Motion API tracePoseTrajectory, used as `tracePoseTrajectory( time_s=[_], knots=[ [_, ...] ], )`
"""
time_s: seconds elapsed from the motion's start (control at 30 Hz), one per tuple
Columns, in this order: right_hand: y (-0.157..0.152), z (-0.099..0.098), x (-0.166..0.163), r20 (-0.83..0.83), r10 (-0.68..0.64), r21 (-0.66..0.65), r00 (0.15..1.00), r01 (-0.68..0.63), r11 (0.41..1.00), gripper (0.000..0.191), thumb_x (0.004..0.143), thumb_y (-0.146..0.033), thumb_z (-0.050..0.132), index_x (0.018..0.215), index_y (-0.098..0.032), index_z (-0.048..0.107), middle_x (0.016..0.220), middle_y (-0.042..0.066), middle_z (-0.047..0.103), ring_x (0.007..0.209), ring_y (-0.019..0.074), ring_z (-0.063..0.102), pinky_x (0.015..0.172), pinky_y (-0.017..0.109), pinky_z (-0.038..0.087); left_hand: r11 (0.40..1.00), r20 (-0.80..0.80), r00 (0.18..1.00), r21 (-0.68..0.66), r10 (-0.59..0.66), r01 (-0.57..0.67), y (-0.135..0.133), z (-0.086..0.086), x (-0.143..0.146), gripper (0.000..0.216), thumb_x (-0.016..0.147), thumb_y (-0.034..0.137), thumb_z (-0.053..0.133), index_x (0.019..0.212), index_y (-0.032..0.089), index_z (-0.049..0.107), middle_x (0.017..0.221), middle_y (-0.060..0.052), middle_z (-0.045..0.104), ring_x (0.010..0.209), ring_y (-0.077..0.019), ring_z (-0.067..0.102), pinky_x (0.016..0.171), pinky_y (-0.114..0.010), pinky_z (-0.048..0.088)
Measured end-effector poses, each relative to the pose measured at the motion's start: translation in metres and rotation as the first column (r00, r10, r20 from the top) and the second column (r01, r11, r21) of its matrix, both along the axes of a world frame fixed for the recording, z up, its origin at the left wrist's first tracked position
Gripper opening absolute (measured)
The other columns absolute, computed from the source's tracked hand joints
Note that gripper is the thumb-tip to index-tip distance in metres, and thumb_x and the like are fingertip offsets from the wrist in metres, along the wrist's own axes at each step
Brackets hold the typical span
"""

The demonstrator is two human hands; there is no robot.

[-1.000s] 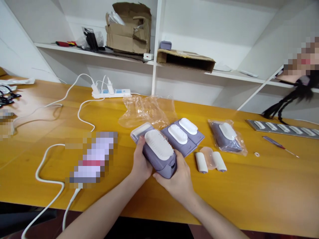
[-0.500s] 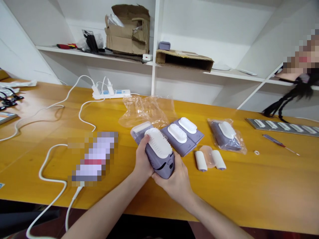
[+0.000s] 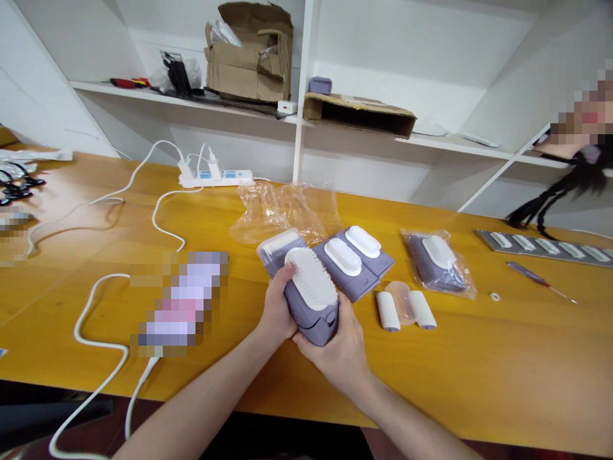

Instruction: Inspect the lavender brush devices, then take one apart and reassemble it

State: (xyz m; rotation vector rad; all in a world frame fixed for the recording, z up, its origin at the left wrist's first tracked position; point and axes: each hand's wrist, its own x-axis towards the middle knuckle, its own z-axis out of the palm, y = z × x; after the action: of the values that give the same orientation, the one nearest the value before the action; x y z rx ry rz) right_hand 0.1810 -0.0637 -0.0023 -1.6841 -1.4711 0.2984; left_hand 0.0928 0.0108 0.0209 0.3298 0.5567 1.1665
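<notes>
Both hands hold a purple device [image 3: 313, 322] with a white bristled oval pad [image 3: 311, 278] on top and a clear-covered section at its far end. My left hand [image 3: 279, 303] grips its left side, thumb on the pad's edge. My right hand [image 3: 347, 342] wraps round the near right end, by a curved seam. Behind the device lie two flat purple panels [image 3: 359, 283] with white bristled pads. To the right are two white rollers [image 3: 387, 311] with a clear curved cover [image 3: 403, 302] between them. Farther right, a similar purple device [image 3: 438, 271] sits in a clear bag.
A phone [image 3: 184, 300] with a white cable lies left. Behind are a power strip [image 3: 234, 178] and clear plastic film [image 3: 282, 211]. At right lie a screwdriver [image 3: 529, 273], a small white ring [image 3: 495, 296] and a tray of white pieces [image 3: 550, 256]. Another person shows at upper right.
The dark gap at the device's near end has narrowed to a thin seam. Both hands keep their hold, and the view has shifted slightly.
</notes>
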Motion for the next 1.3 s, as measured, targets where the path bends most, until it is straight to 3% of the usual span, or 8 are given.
tracePoseTrajectory(
  time_s=[0.1, 0.37, 0.67, 0.8, 0.93, 1.0, 1.13, 1.3],
  knots=[
    [0.0, 0.002, -0.001, -0.021, 0.024, 0.025, 0.999, -0.023, 0.999, 0.078, 0.058, -0.027, 0.073, 0.124, -0.021, 0.033, 0.116, 0.012, 0.057, 0.103, 0.0299, 0.059, 0.082, 0.043, 0.052, 0.994, 0.054, 0.996, 0.082, -0.074, 0.07, 0.001, 0.002, -0.001, 0.041, 0.067, 0.045, 0.06, 0.089, 0.011, 0.066, 0.076, -0.01, 0.069, 0.08, -0.0295, 0.067, 0.072, -0.039, 0.053],
    [-0.001, 0.005, -0.001, 0.013, 0.017, 0.11, 1.0, -0.018, 0.994, 0.072, 0.057, -0.029, 0.071, 0.119, -0.022, 0.035, 0.109, 0.01, 0.053, 0.1, 0.029, 0.057, 0.083, 0.044, 0.051, 0.977, 0.162, 0.987, 0.21, 0.001, -0.035, -0.001, 0.011, 0.003, 0.039, 0.076, 0.05, 0.047, 0.082, 0.016, 0.063, 0.076, -0.006, 0.064, 0.078, -0.0256, 0.065, 0.071, -0.037, 0.051],
    [-0.003, 0.011, -0.004, 0.177, -0.029, 0.265, 0.984, -0.019, 0.964, 0.077, 0.059, -0.034, 0.07, 0.124, -0.022, 0.029, 0.106, 0.012, 0.051, 0.098, 0.0317, 0.057, 0.079, 0.047, 0.053, 0.993, 0.239, 0.968, 0.11, -0.078, 0.053, -0.001, 0.008, -0.001, 0.05, 0.072, 0.057, 0.048, 0.089, 0.013, 0.066, 0.082, -0.012, 0.068, 0.079, -0.0297, 0.065, 0.073, -0.043, 0.052],
    [0.001, 0.01, -0.002, 0.168, -0.045, 0.235, 0.985, 0.005, 0.972, 0.078, 0.06, -0.031, 0.069, 0.126, -0.022, 0.029, 0.108, 0.012, 0.051, 0.099, 0.0312, 0.057, 0.081, 0.047, 0.052, 0.997, 0.144, 0.988, 0.056, -0.062, 0.054, 0.0, 0.01, -0.002, 0.05, 0.073, 0.054, 0.052, 0.095, 0.012, 0.066, 0.089, -0.013, 0.071, 0.09, -0.0322, 0.065, 0.077, -0.043, 0.052],
    [0.007, 0.007, 0.005, 0.184, -0.097, 0.233, 0.978, 0.053, 0.971, 0.079, 0.061, -0.031, 0.07, 0.128, -0.02, 0.029, 0.109, 0.013, 0.049, 0.103, 0.0328, 0.054, 0.084, 0.05, 0.05, 1.0, -0.037, 0.999, 0.027, 0.014, -0.013, -0.008, 0.005, -0.002, 0.045, 0.074, 0.051, 0.06, 0.108, 0.021, 0.061, 0.104, -0.007, 0.07, 0.096, -0.0262, 0.064, 0.081, -0.036, 0.051],
    [0.009, 0.006, 0.008, 0.179, -0.128, 0.242, 0.976, 0.082, 0.967, 0.081, 0.062, -0.032, 0.071, 0.129, -0.019, 0.028, 0.109, 0.013, 0.048, 0.104, 0.0332, 0.053, 0.085, 0.051, 0.049, 0.997, -0.115, 0.993, 0.071, -0.029, 0.037, -0.013, 0.001, -0.002, 0.047, 0.069, 0.04, 0.07, 0.112, 0.025, 0.057, 0.106, -0.004, 0.069, 0.095, -0.0229, 0.065, 0.081, -0.033, 0.051],
    [0.006, 0.01, 0.014, 0.066, -0.046, 0.197, 0.997, 0.032, 0.98, 0.084, 0.061, -0.03, 0.074, 0.131, -0.02, 0.028, 0.115, 0.013, 0.046, 0.11, 0.0321, 0.05, 0.09, 0.05, 0.046, 0.978, -0.243, 0.963, 0.142, -0.118, 0.156, -0.019, -0.001, -0.003, 0.063, 0.059, 0.018, 0.079, 0.114, 0.026, 0.05, 0.098, -0.001, 0.069, 0.088, -0.0187, 0.065, 0.08, -0.032, 0.051],
    [0.003, 0.016, 0.025, -0.376, 0.172, 0.127, 0.91, -0.133, 0.983, 0.071, 0.069, -0.031, 0.069, 0.127, -0.022, 0.03, 0.127, 0.013, 0.046, 0.115, 0.0287, 0.05, 0.095, 0.045, 0.044, 0.944, -0.269, 0.95, 0.238, -0.161, 0.227, -0.016, 0.002, -0.008, 0.066, 0.053, 0.012, 0.081, 0.109, 0.023, 0.047, 0.102, -0.003, 0.066, 0.093, -0.0186, 0.06, 0.081, -0.032, 0.049]
  ],
)
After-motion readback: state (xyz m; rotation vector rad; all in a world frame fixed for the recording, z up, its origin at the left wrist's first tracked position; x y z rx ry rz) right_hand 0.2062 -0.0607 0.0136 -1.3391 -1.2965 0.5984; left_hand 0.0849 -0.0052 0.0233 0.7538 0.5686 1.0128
